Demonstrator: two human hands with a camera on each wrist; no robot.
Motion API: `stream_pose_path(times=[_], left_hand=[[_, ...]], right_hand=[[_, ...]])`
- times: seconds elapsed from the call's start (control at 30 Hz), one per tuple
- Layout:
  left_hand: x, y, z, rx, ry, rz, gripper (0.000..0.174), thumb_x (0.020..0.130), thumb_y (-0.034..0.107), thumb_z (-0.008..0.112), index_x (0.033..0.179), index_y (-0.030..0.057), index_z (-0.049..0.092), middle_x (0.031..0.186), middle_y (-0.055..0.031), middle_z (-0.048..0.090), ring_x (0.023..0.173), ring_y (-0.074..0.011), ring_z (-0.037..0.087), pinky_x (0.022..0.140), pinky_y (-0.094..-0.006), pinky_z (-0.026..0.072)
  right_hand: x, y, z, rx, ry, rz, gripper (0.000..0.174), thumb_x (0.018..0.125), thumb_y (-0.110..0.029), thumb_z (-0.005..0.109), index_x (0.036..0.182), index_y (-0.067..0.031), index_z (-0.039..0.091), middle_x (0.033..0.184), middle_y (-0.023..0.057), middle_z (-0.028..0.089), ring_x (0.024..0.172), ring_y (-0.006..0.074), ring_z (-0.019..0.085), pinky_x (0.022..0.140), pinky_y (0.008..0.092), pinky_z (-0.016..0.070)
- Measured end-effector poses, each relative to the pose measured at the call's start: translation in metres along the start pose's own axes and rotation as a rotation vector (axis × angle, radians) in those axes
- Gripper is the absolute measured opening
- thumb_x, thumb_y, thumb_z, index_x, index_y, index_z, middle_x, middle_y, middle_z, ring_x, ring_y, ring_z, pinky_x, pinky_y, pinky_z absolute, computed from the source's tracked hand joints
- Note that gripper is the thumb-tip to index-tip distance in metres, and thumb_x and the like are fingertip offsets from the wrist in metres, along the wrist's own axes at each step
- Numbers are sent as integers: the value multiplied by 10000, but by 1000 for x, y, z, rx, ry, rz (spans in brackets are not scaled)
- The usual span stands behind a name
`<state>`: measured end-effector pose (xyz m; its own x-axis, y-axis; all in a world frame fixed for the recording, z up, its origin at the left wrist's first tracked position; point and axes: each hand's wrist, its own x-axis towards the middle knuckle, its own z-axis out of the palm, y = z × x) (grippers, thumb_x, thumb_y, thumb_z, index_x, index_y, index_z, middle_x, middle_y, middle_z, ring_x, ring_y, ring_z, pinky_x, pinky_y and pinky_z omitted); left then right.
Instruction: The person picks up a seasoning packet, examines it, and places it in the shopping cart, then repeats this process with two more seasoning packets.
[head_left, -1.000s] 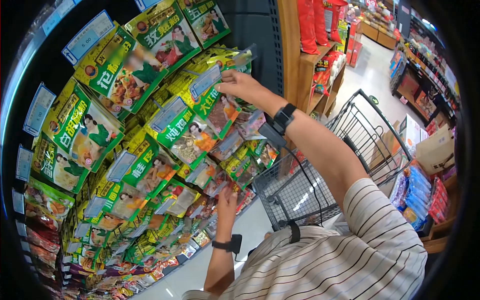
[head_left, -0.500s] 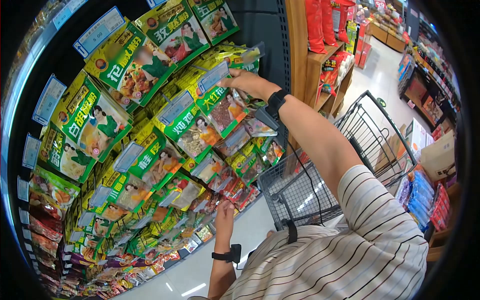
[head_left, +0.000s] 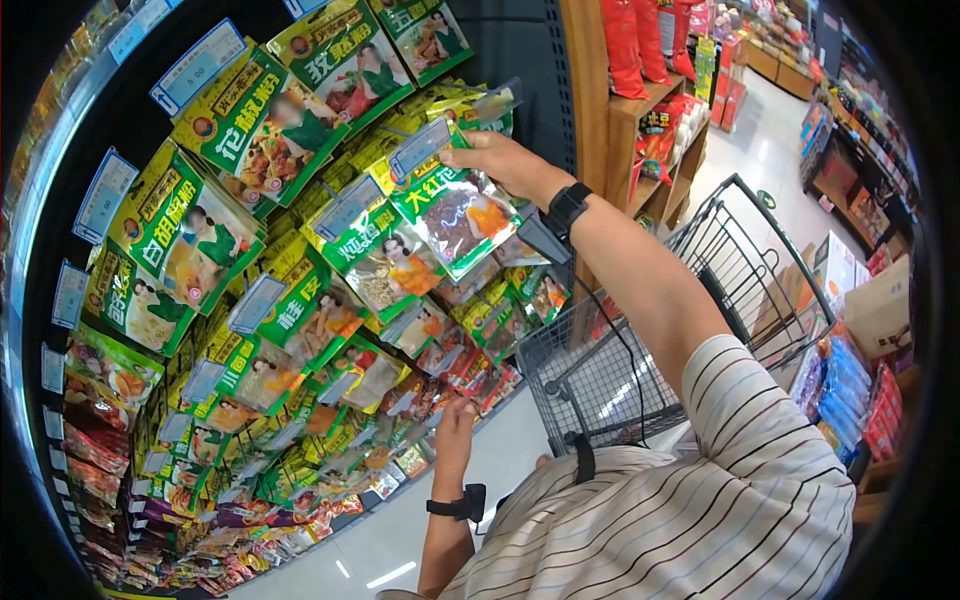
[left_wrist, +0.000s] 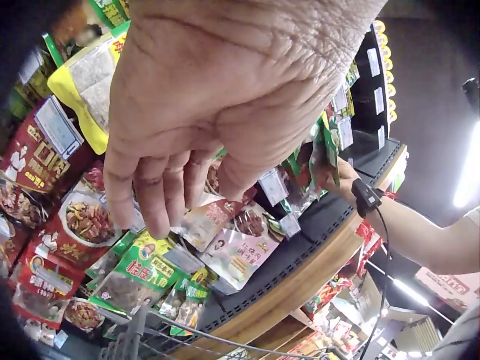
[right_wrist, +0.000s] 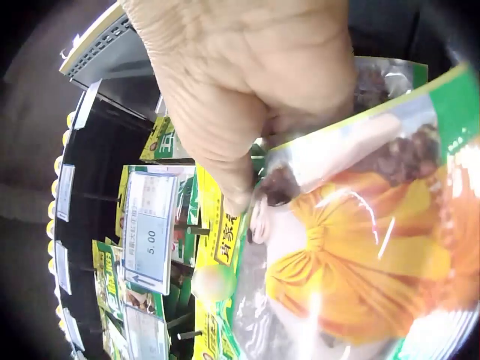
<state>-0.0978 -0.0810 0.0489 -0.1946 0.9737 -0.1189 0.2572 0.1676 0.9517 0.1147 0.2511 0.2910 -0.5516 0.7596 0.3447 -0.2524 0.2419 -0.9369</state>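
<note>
My right hand (head_left: pixel 508 166) pinches the top edge of a green and yellow spice packet (head_left: pixel 455 222) with a clear window of dark reddish spice. In the right wrist view the thumb presses on the packet (right_wrist: pixel 352 255), whose front carries a picture of a person in orange. A price tag (head_left: pixel 420 147) overlaps its top corner in the head view. Lower down, my left hand (head_left: pixel 455 432) hangs in front of the rack with nothing in it. Its fingers droop, loosely bent, in the left wrist view, above red and green packets (left_wrist: pixel 139 274).
Rows of similar hanging packets (head_left: pixel 200 235) fill the rack, with price tags (head_left: pixel 198 68) on hook ends. A wire shopping cart (head_left: pixel 600 385) stands at my right. Beyond it are a wooden shelf (head_left: pixel 625 140) with red bags and a pile of blue packs (head_left: pixel 845 375).
The spice packet at my right hand has come forward and tilted, its front now clearer of its neighbours. The left hand has dropped slightly away from the lower packets.
</note>
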Motion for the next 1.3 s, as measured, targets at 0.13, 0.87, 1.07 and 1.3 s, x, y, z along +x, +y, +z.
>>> stream_pose_path(times=[0.13,0.87,1.07,1.3], left_hand=[[5,-9,7,-29,-24,11,364,997,301,571,1189,-5,614,1067,-106,670,998,-193,633,906,-320,479],[46,62,64,-125,-289,173,496,981,308,620,1365,14,509,1332,-164,574,1212,-264,562,1005,-352,447],[70,50,112,369,-465,423,509,913,296,695,1305,14,534,1183,-243,635,1139,-331,631,929,-396,488],[80,0,165,495,-601,288,486,919,305,686,1274,18,516,933,-214,704,847,-319,711,730,-406,536]], right_hand=[[-14,-8,-1,39,1,2,391,958,-244,678,1258,0,629,1157,38,680,1049,116,598,940,266,450],[-274,89,-3,-389,66,525,384,923,-254,670,1173,37,648,1001,94,716,931,135,631,876,320,498],[-314,147,8,-429,83,565,329,900,-223,681,1147,-6,666,927,117,708,852,161,637,799,340,504],[-355,170,-1,-186,179,781,294,909,-172,678,1162,-22,687,967,73,721,874,131,640,813,313,512]])
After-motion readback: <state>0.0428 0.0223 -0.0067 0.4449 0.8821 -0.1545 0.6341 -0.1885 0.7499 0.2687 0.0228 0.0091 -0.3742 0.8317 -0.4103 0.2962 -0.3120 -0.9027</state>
